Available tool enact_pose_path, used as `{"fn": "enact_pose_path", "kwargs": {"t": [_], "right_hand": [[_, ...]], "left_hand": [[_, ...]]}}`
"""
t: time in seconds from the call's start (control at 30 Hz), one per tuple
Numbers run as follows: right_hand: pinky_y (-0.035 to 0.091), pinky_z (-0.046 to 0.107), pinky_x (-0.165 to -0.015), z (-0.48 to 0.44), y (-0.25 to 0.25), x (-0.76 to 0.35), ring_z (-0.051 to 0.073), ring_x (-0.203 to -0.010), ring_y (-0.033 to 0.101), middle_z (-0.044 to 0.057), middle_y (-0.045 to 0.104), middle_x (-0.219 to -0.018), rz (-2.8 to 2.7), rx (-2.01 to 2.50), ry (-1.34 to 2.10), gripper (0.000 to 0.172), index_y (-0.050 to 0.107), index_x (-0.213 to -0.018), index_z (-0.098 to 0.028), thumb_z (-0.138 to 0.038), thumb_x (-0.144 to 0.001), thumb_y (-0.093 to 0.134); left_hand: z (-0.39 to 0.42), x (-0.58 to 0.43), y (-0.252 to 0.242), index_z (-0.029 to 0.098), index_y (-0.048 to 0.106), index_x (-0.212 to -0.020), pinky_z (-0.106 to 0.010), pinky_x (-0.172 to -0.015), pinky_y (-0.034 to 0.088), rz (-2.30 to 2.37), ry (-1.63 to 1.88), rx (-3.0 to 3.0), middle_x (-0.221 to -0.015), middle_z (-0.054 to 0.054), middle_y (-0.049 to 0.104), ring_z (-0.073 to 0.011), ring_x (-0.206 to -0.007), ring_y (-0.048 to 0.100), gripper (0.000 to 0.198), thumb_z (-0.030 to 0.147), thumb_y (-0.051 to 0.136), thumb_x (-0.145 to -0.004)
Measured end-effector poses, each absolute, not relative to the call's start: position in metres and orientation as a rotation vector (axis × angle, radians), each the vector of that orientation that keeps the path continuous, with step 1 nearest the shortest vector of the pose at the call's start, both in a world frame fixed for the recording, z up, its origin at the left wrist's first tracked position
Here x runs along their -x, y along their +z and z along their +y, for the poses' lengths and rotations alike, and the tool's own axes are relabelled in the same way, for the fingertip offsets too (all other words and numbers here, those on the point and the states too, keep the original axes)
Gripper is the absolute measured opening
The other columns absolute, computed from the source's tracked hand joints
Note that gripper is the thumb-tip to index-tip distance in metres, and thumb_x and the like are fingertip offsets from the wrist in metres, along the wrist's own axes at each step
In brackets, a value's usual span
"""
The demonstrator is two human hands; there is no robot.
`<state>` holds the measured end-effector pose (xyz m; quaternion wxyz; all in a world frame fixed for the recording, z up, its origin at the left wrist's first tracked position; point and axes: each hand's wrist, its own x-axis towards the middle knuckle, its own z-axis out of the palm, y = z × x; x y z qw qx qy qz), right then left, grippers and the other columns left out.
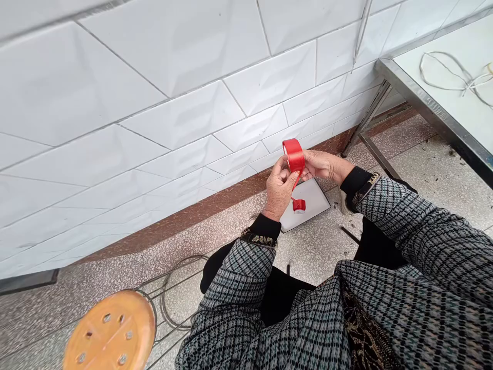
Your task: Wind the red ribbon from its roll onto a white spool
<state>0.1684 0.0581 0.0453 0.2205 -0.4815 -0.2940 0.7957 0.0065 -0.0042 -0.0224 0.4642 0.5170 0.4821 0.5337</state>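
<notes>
Both my hands are raised in front of the white tiled wall and hold a red ribbon that forms a loop above them. My left hand is closed, pinching the ribbon's lower part. From the right, my right hand grips the loop with curled fingers. A strand of the ribbon runs down to a small red spool, which hangs or rests just over a white board on the floor.
An orange stool seat with holes stands at the lower left, with wire loops beside it on the speckled floor. A metal-edged white table with a white cord on it stands at the right.
</notes>
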Motion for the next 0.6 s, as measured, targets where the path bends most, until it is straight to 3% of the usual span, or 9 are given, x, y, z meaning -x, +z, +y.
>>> {"fn": "enact_pose_path", "kwargs": {"t": [0.2, 0.37, 0.6], "right_hand": [[0.055, 0.022, -0.056, 0.06, 0.045, -0.168, 0.015, -0.052, 0.057, 0.004, 0.074, -0.067, -0.752, 1.371, 2.184, 0.034, 0.071, -0.091, -0.02, -0.033, -0.121, 0.063], [0.051, 0.02, -0.051, 0.059, 0.043, -0.166, 0.013, -0.049, 0.051, 0.002, 0.066, -0.061, -0.673, 1.383, 2.213, 0.041, 0.068, -0.087, -0.021, -0.04, -0.123, 0.06], [0.046, 0.021, -0.046, 0.058, 0.039, -0.166, 0.014, -0.047, 0.044, 0.0, 0.06, -0.057, -0.669, 1.39, 2.251, 0.035, 0.074, -0.098, -0.022, -0.043, -0.122, 0.06]], "left_hand": [[-0.004, -0.011, -0.019, 0.022, 0.074, -0.145, -0.023, -0.052, 0.033, 1.197, 1.255, -1.252, -0.056, 0.013, 0.047, -0.0089, -0.05, 0.037, 0.052, 0.034, 0.085, -0.095], [0.0, -0.007, -0.02, 0.021, 0.077, -0.142, -0.024, -0.059, 0.039, 1.335, 1.238, -1.339, -0.054, 0.014, 0.046, -0.0098, -0.053, 0.042, 0.052, 0.023, 0.086, -0.091], [0.014, 0.006, -0.021, 0.018, 0.073, -0.13, -0.024, -0.062, 0.044, 1.277, 1.13, -1.349, -0.055, 0.015, 0.052, -0.0097, -0.053, 0.049, 0.05, 0.017, 0.089, -0.083]]}}
